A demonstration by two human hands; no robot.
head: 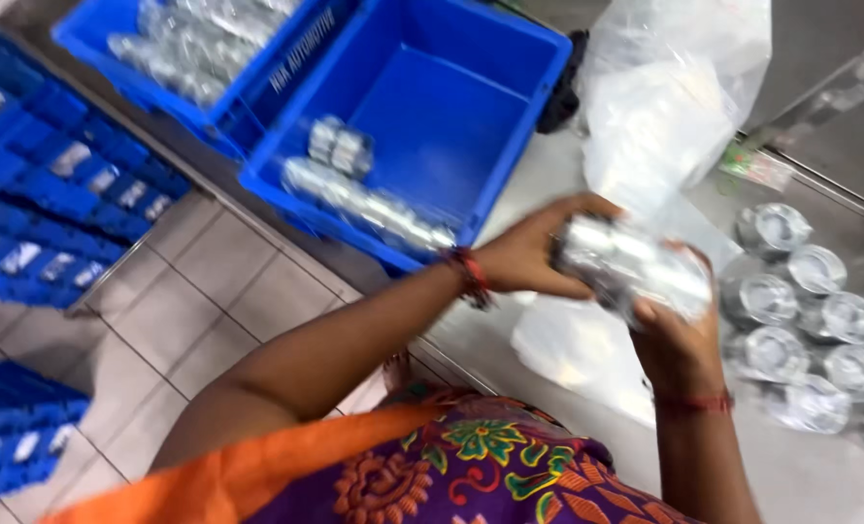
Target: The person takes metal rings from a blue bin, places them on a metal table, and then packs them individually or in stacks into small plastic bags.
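Both hands grip one clear plastic packet of shiny metal parts (pixel 631 267) above the steel table (pixel 587 175). My left hand (pixel 534 252) holds its left end; a red thread band circles that wrist. From below, my right hand (pixel 675 340) supports the packet's right end. The picture is blurred by motion. Just left of my hands stands a blue plastic crate (pixel 451 107) with wrapped rows of metal parts (pixel 364 199) along its near wall.
Several round metal parts (pixel 806 311) stand in rows on the table at the right. Clear plastic bags (pixel 665 107) lie behind my hands. Another blue crate (pixel 199 44) of wrapped parts and blue divider trays (pixel 53 184) sit at the left over tiled floor.
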